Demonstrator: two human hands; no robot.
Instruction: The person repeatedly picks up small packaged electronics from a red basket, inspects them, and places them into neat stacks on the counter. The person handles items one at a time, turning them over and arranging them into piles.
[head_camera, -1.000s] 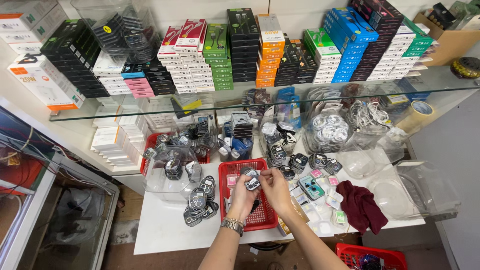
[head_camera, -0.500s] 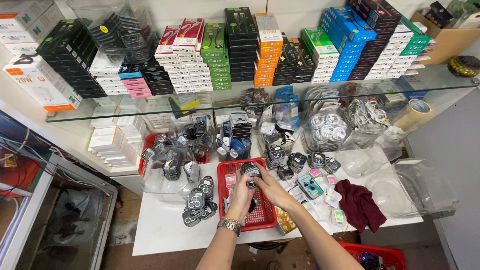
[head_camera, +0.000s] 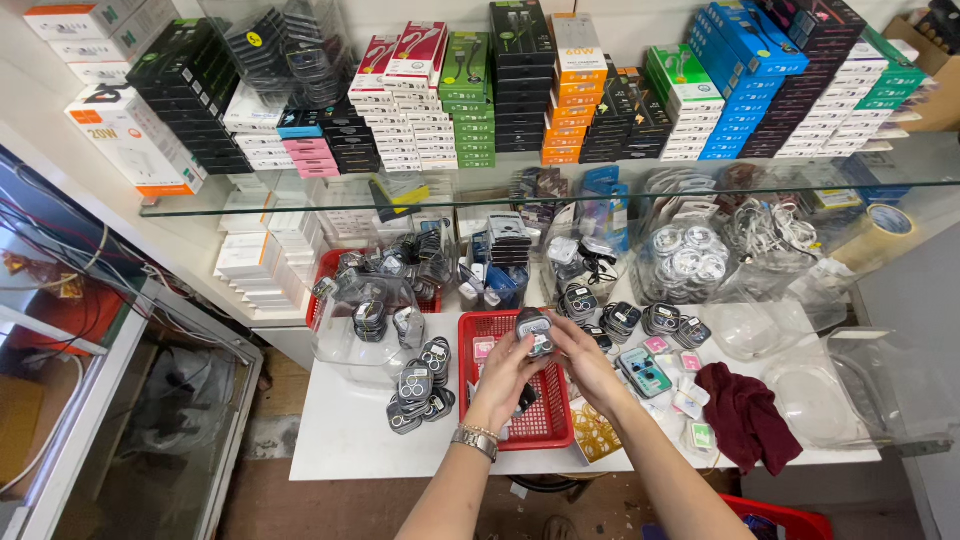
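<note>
Left hand (head_camera: 505, 375) and right hand (head_camera: 583, 362) both closed on a small stack of clear-packed cable coils (head_camera: 534, 331), fingers wrapped from either side, held just above the red basket (head_camera: 551, 428). Left wrist carries a metal watch (head_camera: 473, 441).

Basket sits on the white counter (head_camera: 340, 440), directly under the hands; contents mostly hidden by the hands, a pink packet shows at its far left corner.

Left of the left hand: loose pile of the same coil packs (head_camera: 422, 384) on the counter. Beyond that, a clear plastic tub (head_camera: 365, 322) holding more coil packs, with a second red basket (head_camera: 326, 266) behind it, also filled.

Right of the right hand: row of coil packs (head_camera: 640, 320), small pink and green packets, then a dark red cloth (head_camera: 745, 415).

Further right: empty clear tubs (head_camera: 830, 385).

Above: glass shelf (head_camera: 250, 200) stacked with boxed goods.
</note>
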